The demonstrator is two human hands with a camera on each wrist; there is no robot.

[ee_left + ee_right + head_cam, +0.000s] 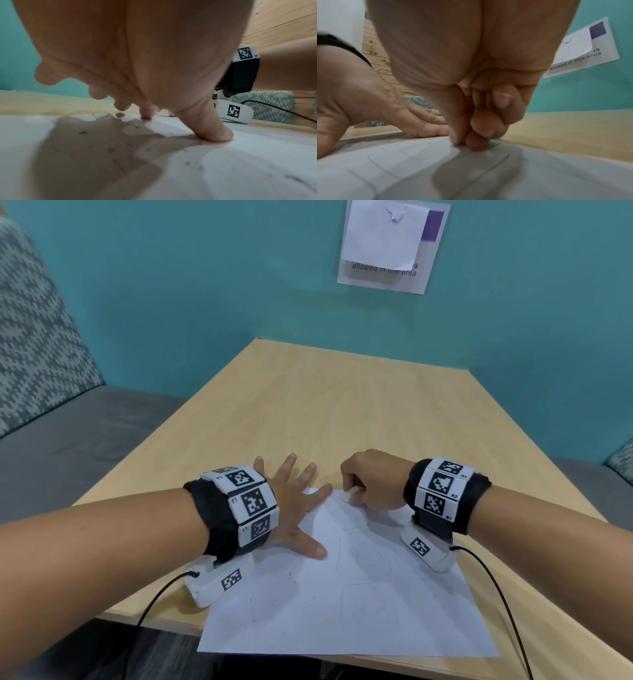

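A white sheet of paper (359,604) with faint pencil outlines and dark crumbs lies at the near edge of the wooden table (342,405). My left hand (298,508) lies flat on the sheet's far left corner with fingers spread; in the left wrist view its thumb (211,129) and a fingertip press on the paper (240,169). My right hand (366,484) is curled at the sheet's far edge and pinches a small white eraser (350,495) against the paper. In the right wrist view the pinching fingertips (476,143) touch the paper (539,175), and the eraser is almost hidden.
A teal wall stands right behind the table, with a paper notice (394,244) on it. A grey bench seat (68,440) with a patterned cushion runs along the left. Black cables (496,594) trail from both wrist cameras over the near table edge.
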